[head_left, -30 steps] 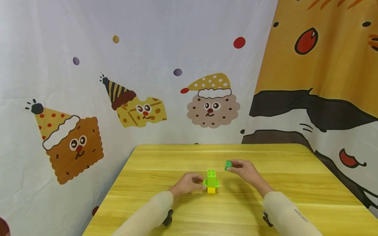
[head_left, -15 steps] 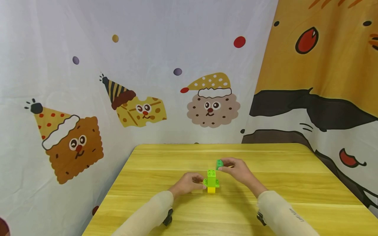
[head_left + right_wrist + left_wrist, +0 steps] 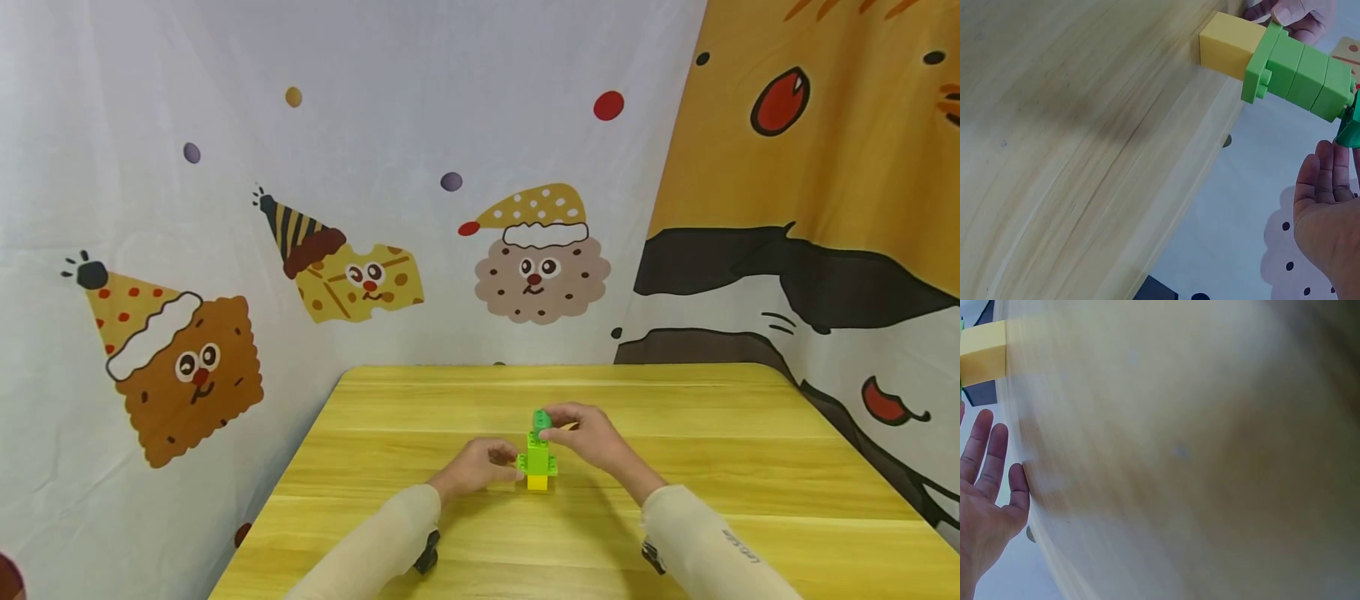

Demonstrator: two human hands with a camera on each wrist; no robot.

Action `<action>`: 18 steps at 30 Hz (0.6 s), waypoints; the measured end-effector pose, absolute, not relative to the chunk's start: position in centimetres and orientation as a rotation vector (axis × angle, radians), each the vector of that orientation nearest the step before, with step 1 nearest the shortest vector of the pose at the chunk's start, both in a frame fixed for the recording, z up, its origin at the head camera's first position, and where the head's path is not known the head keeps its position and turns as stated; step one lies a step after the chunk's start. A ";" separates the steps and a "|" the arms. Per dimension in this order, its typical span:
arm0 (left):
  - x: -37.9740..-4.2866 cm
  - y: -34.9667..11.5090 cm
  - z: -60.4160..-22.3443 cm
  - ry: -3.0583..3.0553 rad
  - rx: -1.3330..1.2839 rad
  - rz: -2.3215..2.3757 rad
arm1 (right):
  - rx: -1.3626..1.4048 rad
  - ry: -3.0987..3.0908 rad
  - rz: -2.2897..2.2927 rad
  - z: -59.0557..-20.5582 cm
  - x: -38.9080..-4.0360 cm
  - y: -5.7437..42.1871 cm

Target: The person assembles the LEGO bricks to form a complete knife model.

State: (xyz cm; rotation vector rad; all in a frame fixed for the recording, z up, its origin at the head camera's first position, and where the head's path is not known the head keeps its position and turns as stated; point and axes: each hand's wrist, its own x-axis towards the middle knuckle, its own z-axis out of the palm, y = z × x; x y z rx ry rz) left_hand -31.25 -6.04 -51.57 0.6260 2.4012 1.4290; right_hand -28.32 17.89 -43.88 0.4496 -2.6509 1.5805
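Observation:
A small tower of building blocks [image 3: 537, 458] stands on the table, with a yellow block [image 3: 1229, 42] at its base. Above that lies a wider light green plate [image 3: 1261, 65], then several light green bricks [image 3: 1300, 70] stacked up. My left hand [image 3: 477, 467] is at the tower's left side, thumb and fingers at the end of the plate; its other fingers extend in the left wrist view. Between thumb and fingers, my right hand [image 3: 588, 433] pinches a dark green brick [image 3: 542, 423] right at the top of the tower. In the right wrist view this brick tilts against the top studs.
The wood-grain table [image 3: 420, 408] reaches back to a printed curtain [image 3: 375, 125] with cartoon biscuits and cheese. Both forearms come in from the front in light sleeves [image 3: 375, 542], with a dark wrist camera [image 3: 427, 552] under the left one.
My right hand has moved left with the dark green brick, from right of the tower to over its top. The left hand has stayed at the tower's side.

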 end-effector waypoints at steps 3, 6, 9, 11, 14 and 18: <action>-31.2 -6.1 -51.5 2.400 0.628 1.429 | 0.456 -2.664 1.567 -43.9 -28.3 17.7; -31.2 -6.1 -51.5 2.399 0.627 1.429 | 0.463 -2.670 1.563 -44.1 -28.3 17.6; -31.1 -6.1 -51.5 2.402 0.626 1.424 | 0.479 -2.666 1.571 -44.2 -28.3 17.6; -31.2 -6.1 -51.5 2.404 0.627 1.422 | 0.490 -2.669 1.568 -44.3 -28.3 17.5; -31.2 -6.1 -51.4 2.408 0.640 1.425 | 0.498 -2.676 1.561 -44.4 -28.4 17.5; -31.2 -6.0 -51.4 2.406 0.642 1.431 | 0.508 -2.678 1.554 -44.5 -28.4 17.4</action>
